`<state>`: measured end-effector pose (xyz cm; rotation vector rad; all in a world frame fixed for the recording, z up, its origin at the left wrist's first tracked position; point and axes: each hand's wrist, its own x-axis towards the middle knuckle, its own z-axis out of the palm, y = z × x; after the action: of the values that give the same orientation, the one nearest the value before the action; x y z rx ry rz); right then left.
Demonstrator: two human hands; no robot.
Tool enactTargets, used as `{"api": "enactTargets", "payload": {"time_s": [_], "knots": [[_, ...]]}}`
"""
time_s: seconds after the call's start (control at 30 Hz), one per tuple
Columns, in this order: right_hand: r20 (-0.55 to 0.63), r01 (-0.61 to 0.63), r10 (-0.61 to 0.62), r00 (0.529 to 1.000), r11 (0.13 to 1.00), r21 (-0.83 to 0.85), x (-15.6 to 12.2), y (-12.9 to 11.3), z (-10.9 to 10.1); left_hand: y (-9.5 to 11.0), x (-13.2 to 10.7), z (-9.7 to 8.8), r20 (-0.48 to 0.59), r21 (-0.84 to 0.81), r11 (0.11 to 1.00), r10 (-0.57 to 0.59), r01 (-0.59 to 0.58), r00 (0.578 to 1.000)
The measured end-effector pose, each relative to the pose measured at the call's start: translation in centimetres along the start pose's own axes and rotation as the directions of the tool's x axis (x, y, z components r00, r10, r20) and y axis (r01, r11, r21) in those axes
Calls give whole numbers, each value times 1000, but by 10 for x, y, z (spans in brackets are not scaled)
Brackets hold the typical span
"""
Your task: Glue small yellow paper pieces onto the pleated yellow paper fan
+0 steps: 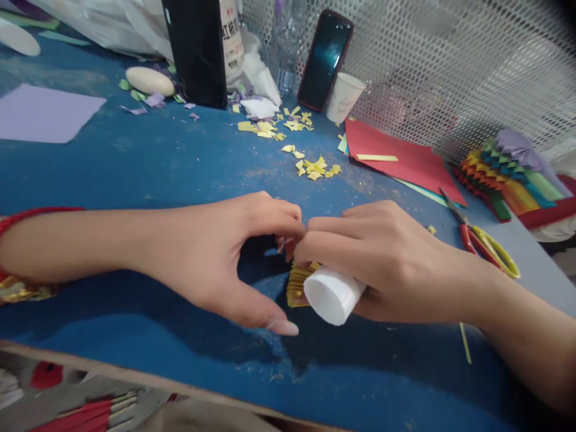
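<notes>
The pleated yellow paper (297,285) sits between the two hands, directly against the far end of a white cylinder (333,295), above the blue surface (135,180). Whether it bears on the surface cannot be determined.

Behind the work area stands a perforated metal mesh panel (427,72). A phone (324,60) leans against it, beside a white paper cup (345,98) lying on its side.

The right hand (387,264) is the closed grip: its fingers wrap over the white cylinder from above, with the open end of the cylinder projecting toward the viewer. The left hand (202,258) forms a wide C-shaped grip, thumb well apart from the fingers. Its fingertips (288,246) meet the right hand's fingers directly above the pleats. Whether they pinch the paper cannot be determined, as the contact point is hidden.

To the right lie a red card sheet (400,156), a stack of multicoloured pleated paper (508,174), and scissors (477,240) with red and yellow handles. To the left lies a lilac paper sheet (45,114). Yellow paper scraps (310,168) are scattered on the surface, well beyond the hands.
</notes>
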<state>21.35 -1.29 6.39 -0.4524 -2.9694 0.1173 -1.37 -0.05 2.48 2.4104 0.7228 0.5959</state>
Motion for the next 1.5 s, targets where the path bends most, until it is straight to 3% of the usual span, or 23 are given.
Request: {"api": "enactTargets", "payload": {"time_s": [0.23,0.33,0.47,0.63,0.77,0.87,0.93,1.0,1.07,1.13,1.23,1.37,1.5], "knots": [[-14,-89,90,996,993,78,-3,-1,-9,-6,7,17,-14,-84,995,55,-56,998],[-127,-152,156,979,987,45,-7,-6,-21,-10,7,14,-57,-130,990,52,-59,997],[-271,-250,239,932,968,-6,-20,-18,-32,-10,7,5,-135,-146,988,25,-45,990],[-384,-409,403,830,910,71,-51,-32,-35,-8,10,-3,-222,-167,985,-1,-37,975],[-363,-445,477,801,879,173,-75,-40,-28,-7,12,-5,-269,-91,993,51,-78,962],[-296,-427,484,823,872,239,-82,-48,-19,-6,10,-6,-278,-29,997,58,-69,959],[-284,-383,446,849,889,253,-81,-56,-15,-4,7,-9,-328,54,995,100,-87,939],[-313,-339,412,856,904,262,-78,-66,-17,0,5,-15,-415,165,976,200,-143,888],[-393,-297,392,832,913,281,-75,-75,-24,6,6,-22,-484,261,947,298,-189,823],[-487,-252,385,784,914,317,-71,-81,-35,14,9,-27,-495,322,923,353,-210,794],[-547,-229,412,729,900,371,-67,-80,-49,26,21,-26,-410,348,908,372,-233,833],[-462,-361,496,736,864,352,-61,-60,-41,31,44,-13,-402,339,919,333,-200,853],[-474,-625,632,613,755,199,-54,-38,-10,16,59,-2,-416,307,941,269,-144,869]]}}
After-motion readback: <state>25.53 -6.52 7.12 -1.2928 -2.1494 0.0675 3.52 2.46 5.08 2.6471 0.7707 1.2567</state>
